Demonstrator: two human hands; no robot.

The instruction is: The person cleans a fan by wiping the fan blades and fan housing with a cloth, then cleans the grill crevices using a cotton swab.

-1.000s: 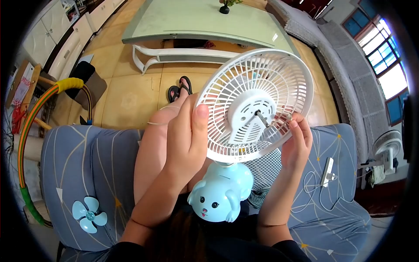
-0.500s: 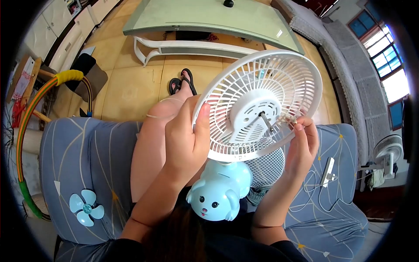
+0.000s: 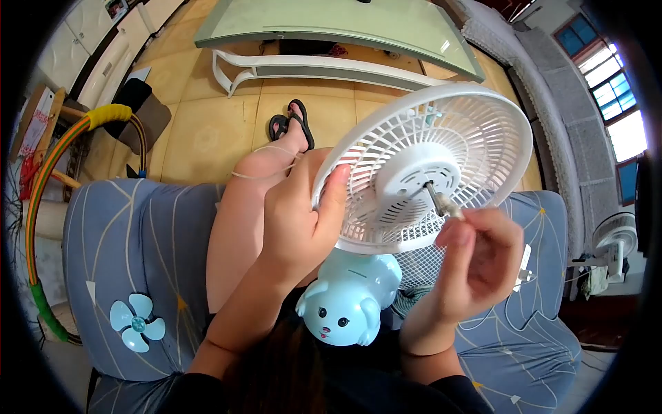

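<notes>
My left hand (image 3: 296,217) is closed around the near-left rim of a white fan guard (image 3: 369,245), its thumb on the inside. The guard's open side is tilted toward me, and a bare metal motor shaft (image 3: 433,194) sticks out of its hub. At the shaft's end, my right hand (image 3: 486,265) pinches a small crumpled off-white piece (image 3: 449,205), possibly tissue; its kind is unclear. Below the guard is the light blue puppy-shaped fan base (image 3: 338,310) on my lap. Partly hidden behind it lies a white mesh grille (image 3: 417,269).
A light blue fan blade (image 3: 138,323) lies on the blue sofa (image 3: 103,241) at left. A power strip (image 3: 525,265) with a cord is at right. Ahead stands a glass-topped table (image 3: 331,24). A striped hoop (image 3: 43,200) leans at far left, and another fan (image 3: 614,241) stands far right.
My right hand has moved from the guard's right rim inward to the shaft's tip, bringing the off-white piece there. The guard has shifted slightly right, with my left hand still holding it.
</notes>
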